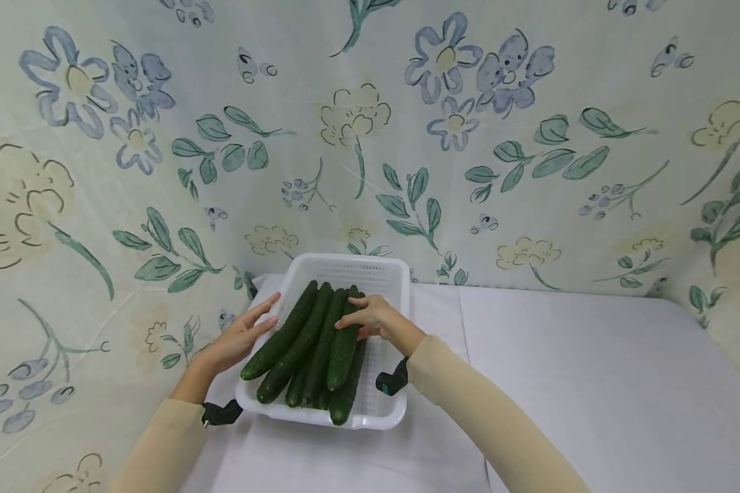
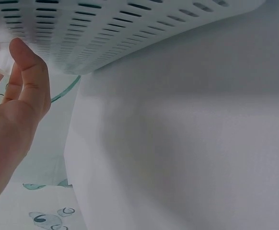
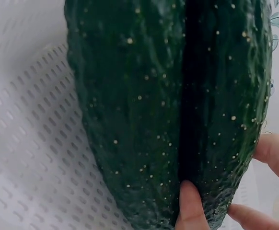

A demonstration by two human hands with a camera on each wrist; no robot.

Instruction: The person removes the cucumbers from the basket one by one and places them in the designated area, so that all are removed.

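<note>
Several long dark green cucumbers [image 1: 296, 352] lie side by side in a white perforated plastic basket [image 1: 379, 419]. My right hand [image 1: 376, 318] reaches in from the right and pinches the far end of the top right cucumber [image 1: 343, 356]. In the right wrist view, fingertips [image 3: 190, 203] show on either side of this cucumber [image 3: 226, 105], with another cucumber [image 3: 125, 115] close against it. My left hand [image 1: 240, 337] is at the basket's left rim, fingers relaxed and apart. The left wrist view shows its fingers [image 2: 31, 81] beside the slotted outer wall [image 2: 115, 24].
The basket stands on a white-covered table [image 1: 561, 383], close to a flower-printed cloth [image 1: 407, 137] behind and at the left. A dark wrist device [image 1: 392, 378] on the right arm hangs over the basket's right side; another [image 1: 222, 413] sits by its left front.
</note>
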